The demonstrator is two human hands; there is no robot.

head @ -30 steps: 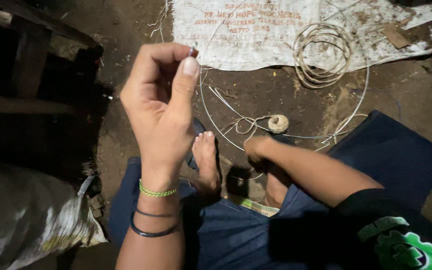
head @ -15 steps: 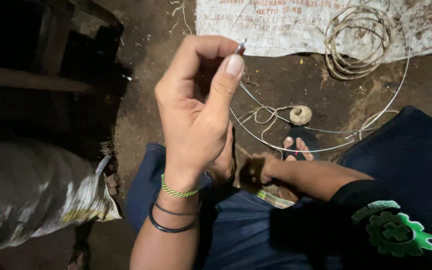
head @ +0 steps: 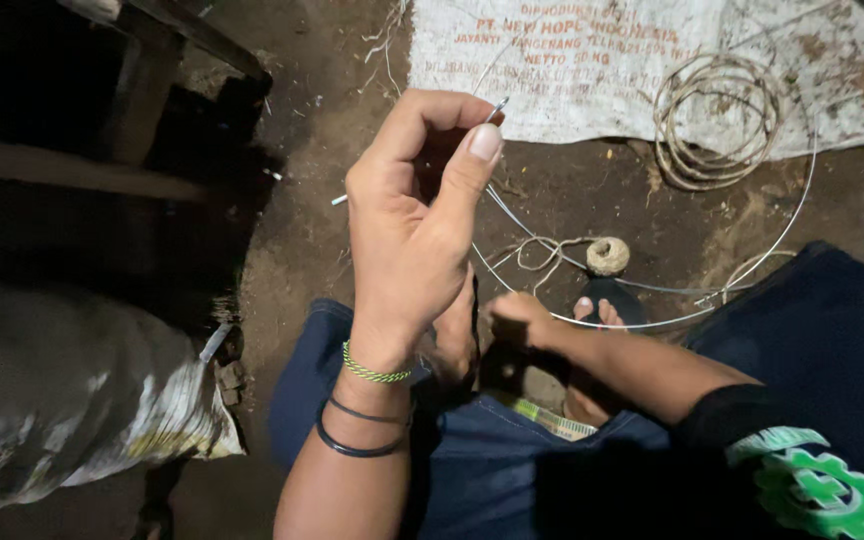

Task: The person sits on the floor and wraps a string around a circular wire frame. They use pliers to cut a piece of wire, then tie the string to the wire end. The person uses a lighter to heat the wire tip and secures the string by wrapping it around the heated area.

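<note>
- The wire [head: 642, 288] is thin and bent in a big ring on the dirt floor [head: 332, 130], and one end comes up to the left hand.
- The left hand [head: 422, 220] is held up, with thumb and finger pinched on the wire's tip.
- The right hand [head: 517, 312] is low by the knees, closed, but I cannot tell on what.
- A ball of string [head: 608, 256] lies inside the ring, near a foot [head: 597, 310].
- A rope coil [head: 717, 120] sits on a white sack [head: 572, 70] farther off.

One camera on the head looks steeply down, very near the raised left hand [head: 417, 225], with lap, feet and dirt ground [head: 322, 150] farther below.
</note>
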